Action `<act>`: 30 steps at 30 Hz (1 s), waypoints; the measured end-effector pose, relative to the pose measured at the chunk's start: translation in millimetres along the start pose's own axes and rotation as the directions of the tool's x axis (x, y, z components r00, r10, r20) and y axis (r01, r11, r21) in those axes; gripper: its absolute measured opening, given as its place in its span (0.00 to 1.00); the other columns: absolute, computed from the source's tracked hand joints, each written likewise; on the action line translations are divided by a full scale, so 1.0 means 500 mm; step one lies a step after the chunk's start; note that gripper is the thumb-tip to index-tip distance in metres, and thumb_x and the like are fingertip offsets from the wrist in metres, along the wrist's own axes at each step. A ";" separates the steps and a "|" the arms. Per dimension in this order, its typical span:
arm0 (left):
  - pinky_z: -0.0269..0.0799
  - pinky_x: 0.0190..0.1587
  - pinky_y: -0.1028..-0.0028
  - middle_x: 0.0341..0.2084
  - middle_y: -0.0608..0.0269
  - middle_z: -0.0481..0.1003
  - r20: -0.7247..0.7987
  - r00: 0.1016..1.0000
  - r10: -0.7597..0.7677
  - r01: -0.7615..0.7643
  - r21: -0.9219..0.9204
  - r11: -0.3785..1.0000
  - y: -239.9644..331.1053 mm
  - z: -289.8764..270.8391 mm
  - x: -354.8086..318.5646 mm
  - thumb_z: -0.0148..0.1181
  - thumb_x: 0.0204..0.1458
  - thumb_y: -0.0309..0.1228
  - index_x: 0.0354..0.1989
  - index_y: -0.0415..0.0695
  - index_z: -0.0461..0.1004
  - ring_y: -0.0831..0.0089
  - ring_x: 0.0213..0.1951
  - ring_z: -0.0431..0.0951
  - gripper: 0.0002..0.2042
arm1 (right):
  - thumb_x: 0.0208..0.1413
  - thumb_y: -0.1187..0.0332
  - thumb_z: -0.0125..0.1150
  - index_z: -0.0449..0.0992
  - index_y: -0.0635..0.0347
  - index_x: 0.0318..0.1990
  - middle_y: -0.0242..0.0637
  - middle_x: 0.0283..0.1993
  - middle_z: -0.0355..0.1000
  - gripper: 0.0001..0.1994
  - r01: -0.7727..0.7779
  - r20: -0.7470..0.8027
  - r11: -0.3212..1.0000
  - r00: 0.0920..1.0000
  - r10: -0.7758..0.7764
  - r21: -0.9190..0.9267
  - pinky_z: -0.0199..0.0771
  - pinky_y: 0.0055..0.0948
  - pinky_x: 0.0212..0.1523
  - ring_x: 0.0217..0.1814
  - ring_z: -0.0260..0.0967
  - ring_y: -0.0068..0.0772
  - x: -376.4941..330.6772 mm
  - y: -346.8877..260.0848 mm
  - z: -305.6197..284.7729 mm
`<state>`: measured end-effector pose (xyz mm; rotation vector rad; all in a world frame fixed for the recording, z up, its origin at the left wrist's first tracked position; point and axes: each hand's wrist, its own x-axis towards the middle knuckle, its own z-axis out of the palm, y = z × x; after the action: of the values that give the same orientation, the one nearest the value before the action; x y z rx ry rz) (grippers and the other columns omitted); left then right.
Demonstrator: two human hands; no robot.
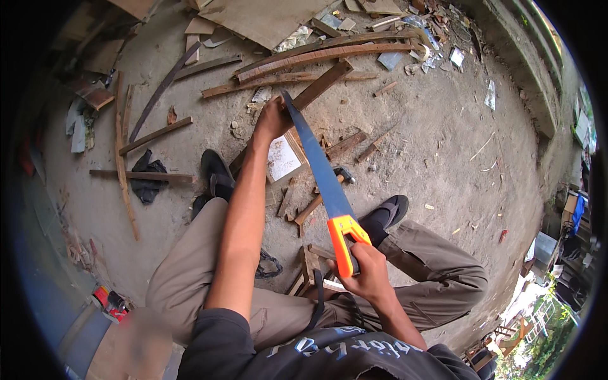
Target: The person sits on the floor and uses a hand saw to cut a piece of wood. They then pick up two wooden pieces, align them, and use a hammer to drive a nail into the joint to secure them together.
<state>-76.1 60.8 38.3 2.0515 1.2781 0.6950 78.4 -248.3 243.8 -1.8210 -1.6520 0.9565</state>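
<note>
My right hand [368, 271] is wrapped round the orange handle of a handsaw [322, 168]. Its long blue blade slants away up and left, and the tip lies beside a brown wooden board [324, 84]. Gripping that board near the saw's tip is my left hand [273, 119], arm stretched forward. The board points to the far right. Whether the teeth touch the wood, I cannot tell. Below my left hand sits a block with a worn white top [282, 157], partly hidden by my forearm and the blade.
Between my feet lie a hammer [344, 175] and several wood offcuts [347, 145]. Long wooden strips [329, 56] stretch across the ground farther off. To the left are more sticks [155, 136] and a black plastic bag [149, 179]. A concrete ledge [506, 63] runs along the far right.
</note>
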 end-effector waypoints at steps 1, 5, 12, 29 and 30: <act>0.77 0.32 0.59 0.25 0.40 0.77 0.044 0.999 0.002 -0.003 0.024 1.000 0.010 -0.006 0.002 0.60 0.49 0.37 0.29 0.39 0.77 0.45 0.31 0.80 0.12 | 0.42 0.69 0.72 0.68 0.61 0.24 0.44 0.22 0.66 0.14 -0.007 -0.005 1.000 1.000 0.007 0.003 0.67 0.39 0.26 0.24 0.68 0.50 -0.016 0.003 -0.005; 0.77 0.35 0.58 0.25 0.44 0.79 -0.102 0.959 -0.265 0.275 0.110 0.955 0.032 0.023 -0.019 0.56 0.52 0.37 0.28 0.41 0.78 0.46 0.32 0.81 0.12 | 0.38 0.70 0.68 0.71 0.61 0.28 0.46 0.24 0.71 0.11 -0.077 -0.042 0.997 0.996 0.077 -0.005 0.72 0.43 0.29 0.27 0.72 0.53 -0.033 0.010 -0.015; 0.76 0.44 0.54 0.33 0.44 0.79 0.090 0.944 -0.318 0.297 0.191 0.936 0.025 0.010 -0.012 0.53 0.51 0.46 0.39 0.44 0.78 0.47 0.39 0.80 0.19 | 0.44 0.71 0.65 0.77 0.63 0.35 0.55 0.24 0.71 0.09 -0.067 -0.106 0.993 0.993 0.056 -0.099 0.74 0.39 0.29 0.29 0.74 0.55 0.264 -0.006 0.087; 0.77 0.42 0.56 0.32 0.47 0.80 0.052 0.971 -0.233 0.220 0.191 0.957 0.025 0.016 -0.017 0.53 0.51 0.46 0.35 0.46 0.80 0.49 0.37 0.81 0.17 | 0.40 0.71 0.67 0.74 0.61 0.30 0.53 0.26 0.73 0.09 -0.048 -0.163 0.996 0.986 0.034 -0.078 0.75 0.44 0.31 0.30 0.74 0.55 0.247 0.034 0.135; 0.77 0.42 0.56 0.31 0.47 0.80 0.080 0.966 -0.246 0.223 0.222 0.949 0.021 0.019 -0.021 0.53 0.51 0.47 0.34 0.46 0.80 0.49 0.36 0.81 0.17 | 0.40 0.71 0.67 0.75 0.61 0.30 0.53 0.26 0.73 0.09 -0.053 -0.158 0.997 0.986 0.044 -0.054 0.75 0.43 0.31 0.30 0.74 0.55 0.223 0.044 0.128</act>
<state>-67.3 45.3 38.6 2.0235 1.5571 0.3486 44.9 -147.3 168.1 -1.9300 -1.5608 0.7709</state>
